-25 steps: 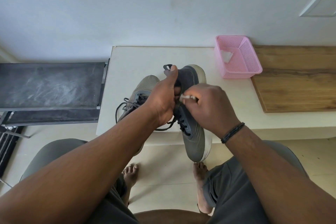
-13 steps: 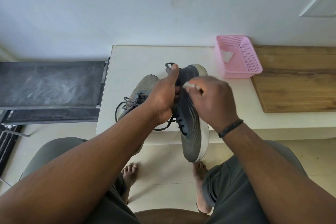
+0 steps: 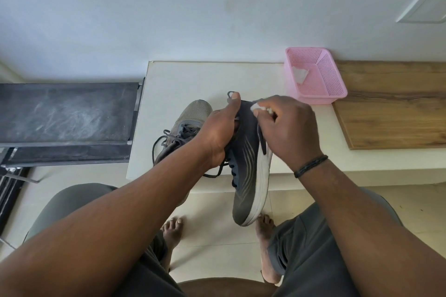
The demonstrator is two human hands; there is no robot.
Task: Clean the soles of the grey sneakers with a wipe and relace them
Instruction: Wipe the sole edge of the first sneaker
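While the left hand (image 3: 218, 134) grips the raised sneaker (image 3: 248, 164) at its collar, toe pointing toward the person, the right hand (image 3: 287, 128) pinches the wipe (image 3: 256, 106) against the heel end, with the white sole (image 3: 263, 176) running lengthwise beneath it.

Pale, bare wall (image 3: 169, 7) behind, evenly lit. White bench top (image 3: 193, 84) against it, wooden board (image 3: 391, 108) at right. Dark scuffed panel (image 3: 65, 113) at left, perhaps a treadmill. Light tiled floor (image 3: 217, 248) below.

one sneaker (image 3: 190, 125) on table (image 3: 193, 79), basket (image 3: 313, 75) right, behind, board (image 3: 391, 108) beside
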